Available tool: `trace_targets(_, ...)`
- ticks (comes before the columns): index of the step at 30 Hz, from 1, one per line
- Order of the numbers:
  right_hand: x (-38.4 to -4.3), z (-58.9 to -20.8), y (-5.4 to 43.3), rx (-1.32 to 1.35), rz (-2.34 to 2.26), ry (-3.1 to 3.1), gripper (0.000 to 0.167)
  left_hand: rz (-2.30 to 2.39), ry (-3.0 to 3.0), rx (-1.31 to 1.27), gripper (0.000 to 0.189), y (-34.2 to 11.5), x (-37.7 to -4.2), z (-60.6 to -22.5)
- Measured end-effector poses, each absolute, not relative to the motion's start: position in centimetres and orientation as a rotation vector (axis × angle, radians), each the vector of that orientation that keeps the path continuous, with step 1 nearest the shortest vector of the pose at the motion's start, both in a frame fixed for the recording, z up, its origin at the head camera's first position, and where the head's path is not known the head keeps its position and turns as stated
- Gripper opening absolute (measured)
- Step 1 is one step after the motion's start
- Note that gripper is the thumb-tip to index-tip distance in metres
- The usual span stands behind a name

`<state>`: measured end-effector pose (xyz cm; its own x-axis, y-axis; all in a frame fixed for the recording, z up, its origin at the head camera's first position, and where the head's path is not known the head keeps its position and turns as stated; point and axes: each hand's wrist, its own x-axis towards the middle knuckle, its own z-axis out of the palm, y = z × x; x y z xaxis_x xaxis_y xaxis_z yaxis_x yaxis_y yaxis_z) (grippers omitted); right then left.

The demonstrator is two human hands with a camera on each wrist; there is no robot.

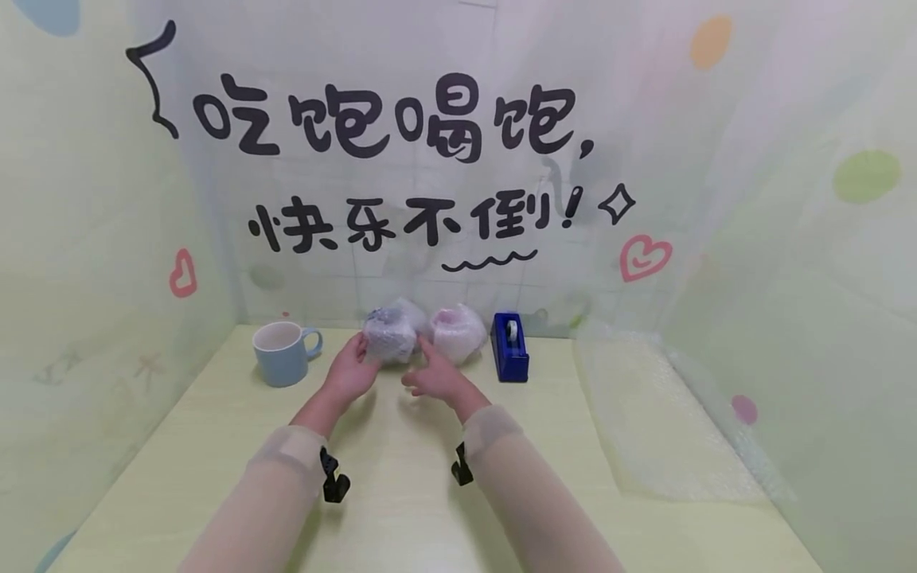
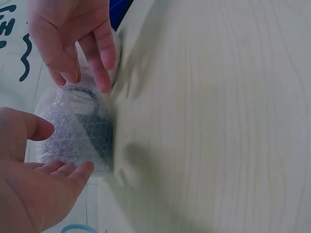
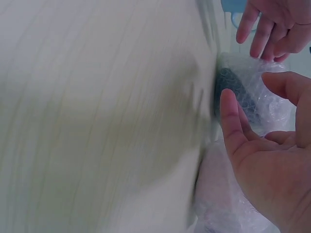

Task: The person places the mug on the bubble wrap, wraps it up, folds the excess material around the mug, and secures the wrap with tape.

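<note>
A dark item wrapped in clear bubble wrap (image 1: 389, 338) stands on the table at the back wall. My left hand (image 1: 353, 371) is at its left side, fingertips right at the wrap and the thumb apart from the fingers. On the other side my right hand (image 1: 442, 377) is held with its fingers loosely extended beside the same bundle. Both palms face the bundle (image 2: 73, 128) in the left wrist view, neither curled round it. Just right of it sits a second bubble-wrapped bundle (image 1: 460, 333), pinkish inside; the right wrist view shows this pink bundle (image 3: 221, 189) below my hand.
A light blue mug (image 1: 281, 366) stands at the back left, its handle to the right. To the right of the bundles is a blue tape dispenser (image 1: 510, 358). A flat sheet of bubble wrap (image 1: 659, 422) lies along the table's right side. Printed curtains surround the table (image 1: 401, 493).
</note>
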<state>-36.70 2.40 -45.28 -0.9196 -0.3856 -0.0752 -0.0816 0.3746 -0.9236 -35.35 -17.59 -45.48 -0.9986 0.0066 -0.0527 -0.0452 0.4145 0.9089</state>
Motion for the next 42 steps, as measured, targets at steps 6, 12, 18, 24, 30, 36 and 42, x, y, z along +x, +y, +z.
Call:
trace_targets(6,-35.1,-44.9,5.5,-0.546,-1.389,2.436,0.09,1.598,2.705,-0.01,0.076,-17.9,-33.9,-45.5)
trace_targets(12,-33.2,-43.8,11.9,-0.572,-1.241,2.615,0.07,1.385,2.846,0.381,0.063,-17.3,-31.5,-45.5)
trace_targets(18,-32.4,-42.9,20.1,-0.48,-1.203,2.779,0.045,0.977,3.018,0.851,0.051,-17.2,-28.4,-45.8)
trace_targets(24,-32.1,-43.3,28.7,-0.275,-1.077,2.936,0.036,0.9,3.002,0.923,0.047,-17.4,-26.5,-46.0)
trace_targets(30,-31.1,-44.7,33.8,-0.102,-0.7,3.027,0.023,0.916,3.015,0.934,0.043,-17.9,-25.8,-46.5)
trace_targets(36,-30.5,-46.3,35.6,0.117,-0.689,2.912,0.033,0.923,3.018,0.958,0.043,-17.8,-25.7,-46.7)
trace_targets(42,-30.7,-47.2,36.1,0.097,-0.725,2.974,0.023,0.927,3.013,0.928,0.042,-17.8,-25.6,-46.9)
